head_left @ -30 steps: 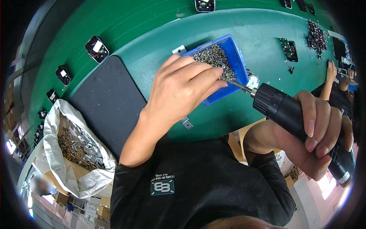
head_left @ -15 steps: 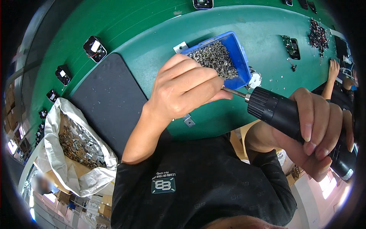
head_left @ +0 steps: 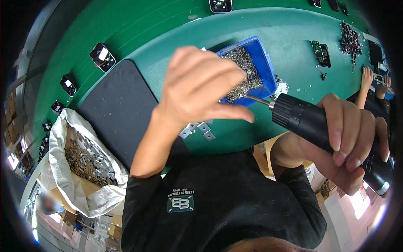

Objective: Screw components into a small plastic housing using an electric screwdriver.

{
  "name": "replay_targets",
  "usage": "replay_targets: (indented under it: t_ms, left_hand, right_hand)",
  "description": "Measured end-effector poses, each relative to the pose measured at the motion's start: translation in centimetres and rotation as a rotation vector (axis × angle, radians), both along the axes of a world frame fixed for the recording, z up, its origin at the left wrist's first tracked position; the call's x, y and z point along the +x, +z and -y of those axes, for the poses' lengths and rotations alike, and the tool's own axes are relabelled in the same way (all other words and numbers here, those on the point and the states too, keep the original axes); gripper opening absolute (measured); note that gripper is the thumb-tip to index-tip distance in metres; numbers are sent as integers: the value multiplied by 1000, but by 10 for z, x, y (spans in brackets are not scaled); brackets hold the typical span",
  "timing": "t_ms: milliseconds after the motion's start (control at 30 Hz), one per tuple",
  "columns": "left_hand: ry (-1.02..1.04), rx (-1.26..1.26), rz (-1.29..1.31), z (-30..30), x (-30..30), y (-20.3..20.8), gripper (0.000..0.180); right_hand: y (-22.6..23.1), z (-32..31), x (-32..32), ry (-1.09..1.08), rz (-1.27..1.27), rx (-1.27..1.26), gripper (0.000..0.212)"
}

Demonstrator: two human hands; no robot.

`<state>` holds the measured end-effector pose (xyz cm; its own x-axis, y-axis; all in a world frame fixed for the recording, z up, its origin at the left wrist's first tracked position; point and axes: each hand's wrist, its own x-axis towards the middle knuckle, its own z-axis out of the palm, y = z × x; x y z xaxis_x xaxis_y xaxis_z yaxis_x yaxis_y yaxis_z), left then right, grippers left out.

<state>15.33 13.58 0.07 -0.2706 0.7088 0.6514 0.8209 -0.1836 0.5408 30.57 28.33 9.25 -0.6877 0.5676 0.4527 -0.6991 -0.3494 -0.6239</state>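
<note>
My right hand (head_left: 350, 140) is wrapped round a black electric screwdriver (head_left: 300, 116), its thin metal bit pointing left. The bit's tip ends beside a heap of small silver screws (head_left: 247, 67) in a blue plastic bin (head_left: 265, 69). My left hand (head_left: 197, 84), slightly blurred, hovers by the bin's near left side. Its thumb stands apart from the curled fingers, and nothing shows between them. The fingertips are partly hidden behind the hand. Below the left hand, several small silver metal plates with holes (head_left: 205, 130) lie on the green tabletop (head_left: 289, 42).
A dark mat (head_left: 119, 103) covers the left of the table. Beside it stands a white sack (head_left: 58, 147) of metal pieces. Black open housings (head_left: 103, 57) line the far green strip. At right lie a circuit board (head_left: 317, 52), a pile of small parts (head_left: 350, 40) and another person's hand (head_left: 367, 77).
My left hand has pulled away from the screwdriver's bit and its thumb has spread from the fingers. More metal plates show below it. The screwdriver has hardly moved.
</note>
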Motion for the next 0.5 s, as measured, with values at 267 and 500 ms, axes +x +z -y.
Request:
replay_targets:
  t_ms: [267, 500]
  left_hand:
    - [-208, 129, 134, -45, -99, -53, 111]
    - [-39, -279, 92, -76, -109, -49, 93]
  right_hand:
    - [6, 0, 2, -40, 75, -6, 42]
    - [9, -4, 8, -14, 138, 41, 41]
